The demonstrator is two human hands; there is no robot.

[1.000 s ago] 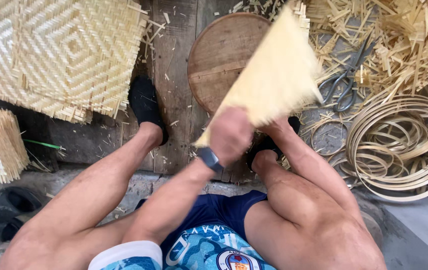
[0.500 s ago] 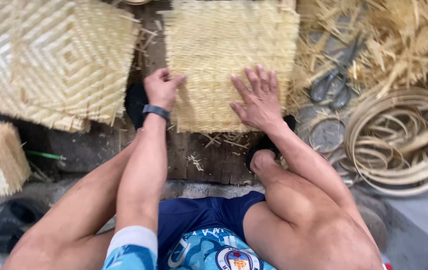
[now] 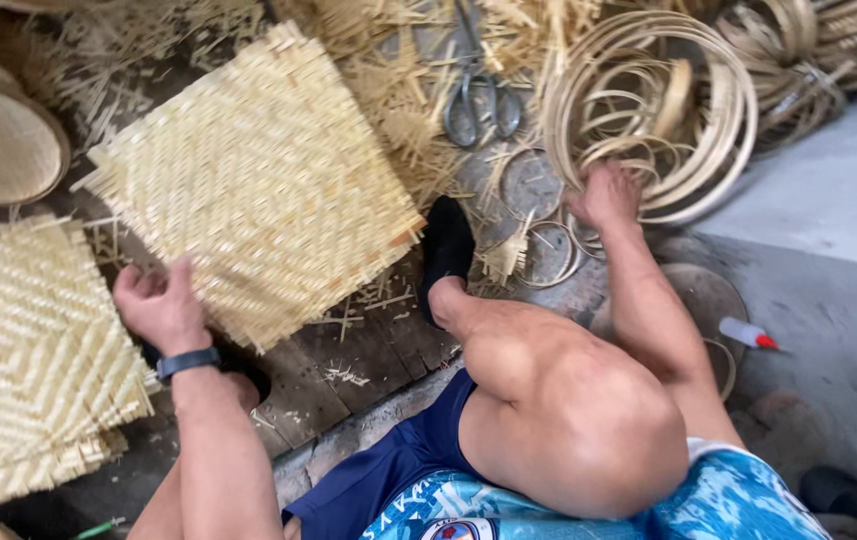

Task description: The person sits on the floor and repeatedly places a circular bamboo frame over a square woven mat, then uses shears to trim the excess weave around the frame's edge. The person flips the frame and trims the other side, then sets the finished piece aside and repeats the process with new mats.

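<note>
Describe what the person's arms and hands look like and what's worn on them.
Both arms are bare, with no sleeves or gloves showing. The left hand has a dark wristband, like a watch strap, just behind it. The right hand wears nothing visible.

There were no boxes, signs or screens. Only a round badge (image 3: 456, 528) showed on the blue shorts (image 3: 389, 480).

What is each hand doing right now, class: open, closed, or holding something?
Left hand: closed on the edge of the square pale woven bamboo mat.
Right hand: reaching into the coiled bamboo strip hoops; grip cannot be told.
</note>
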